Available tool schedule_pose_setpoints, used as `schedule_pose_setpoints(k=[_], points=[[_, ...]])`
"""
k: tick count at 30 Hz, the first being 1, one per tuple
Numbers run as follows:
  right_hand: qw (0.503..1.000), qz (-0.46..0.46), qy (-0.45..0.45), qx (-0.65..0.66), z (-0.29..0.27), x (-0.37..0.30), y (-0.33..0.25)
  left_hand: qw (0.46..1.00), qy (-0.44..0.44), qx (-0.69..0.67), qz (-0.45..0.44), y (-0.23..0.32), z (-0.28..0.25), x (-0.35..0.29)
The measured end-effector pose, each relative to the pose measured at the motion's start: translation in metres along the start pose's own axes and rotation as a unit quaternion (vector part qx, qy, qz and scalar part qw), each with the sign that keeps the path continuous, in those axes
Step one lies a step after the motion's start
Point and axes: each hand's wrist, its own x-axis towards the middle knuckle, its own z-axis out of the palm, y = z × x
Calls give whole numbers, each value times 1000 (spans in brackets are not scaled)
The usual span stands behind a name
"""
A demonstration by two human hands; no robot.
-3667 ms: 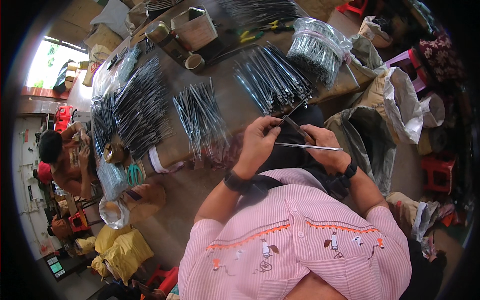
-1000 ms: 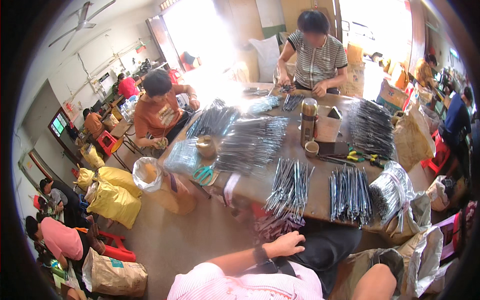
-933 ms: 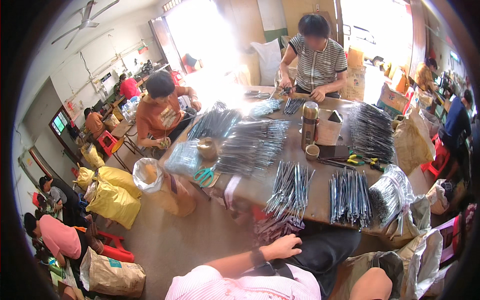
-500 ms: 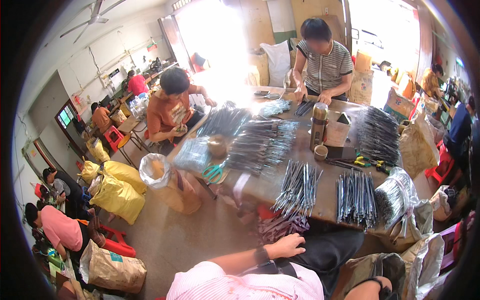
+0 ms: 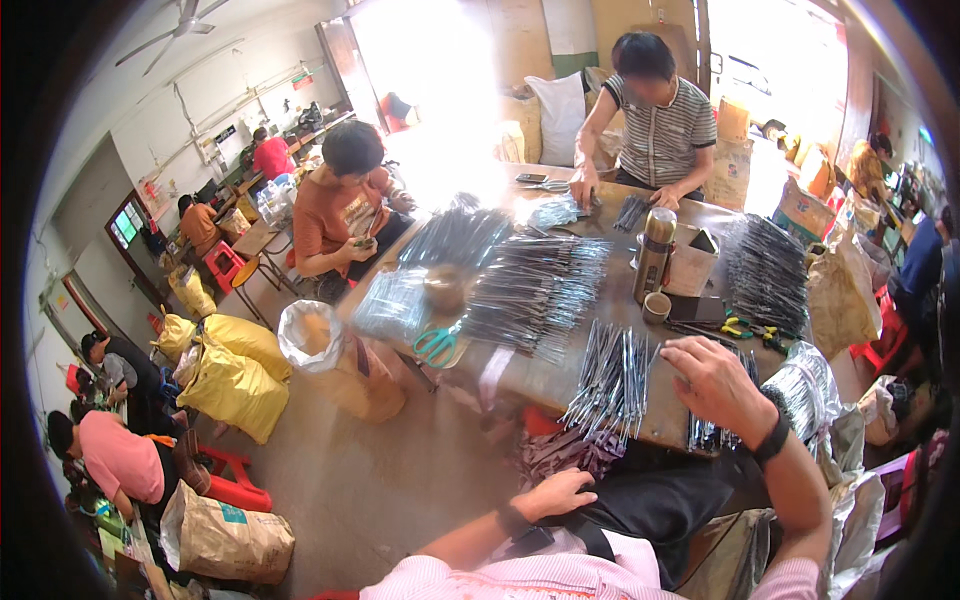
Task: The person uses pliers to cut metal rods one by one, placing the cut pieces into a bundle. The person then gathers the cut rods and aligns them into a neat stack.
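My right hand (image 5: pixel 715 385) is raised above the near table edge, its fingers bent and apart with nothing visible between them. It hovers over a pile of thin dark strips (image 5: pixel 752 362), partly covering it. Just left of its fingertips lies another pile of slim shiny strips (image 5: pixel 608 385); whether they touch I cannot tell. My left hand (image 5: pixel 560 492) rests on the dark cloth over my lap, fingers loosely curved and holding nothing I can see. To the right of my right hand sits a tied bundle in clear plastic (image 5: pixel 800 385).
On the table (image 5: pixel 540 388) stand a flask (image 5: pixel 655 255), a small cup (image 5: pixel 656 308) and a white bin (image 5: pixel 692 258). Yellow-handled pliers (image 5: pixel 738 328) and teal scissors (image 5: pixel 435 346) lie there too. Two people sit across, and an open sack (image 5: pixel 365 385) stands by the left edge.
My right arm has come up from the lower right, bringing the hand over the strips on the table. My left hand stays on my lap. The view has shifted slightly.
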Motion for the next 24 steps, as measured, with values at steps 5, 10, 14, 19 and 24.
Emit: schedule_pose_setpoints(k=[5, 10, 14, 19, 24], points=[[996, -34, -60, -63, 56, 10, 52, 993, 114, -30, -26, -24, -34, -18], [986, -65, -134, -75, 104, 8, 90, 978, 168, -49, -114, -55, -65, -31], [968, -83, -218, -91, 126, 13, 116, 967, 180, -72, -163, -77, -67, -42], [918, -149, -328, -165, 148, 29, 140, 968, 149, -73, -191, -98, -56, -47], [894, -203, -377, -134, 163, 49, 153, 961, 115, -98, -233, -108, -50, -45]])
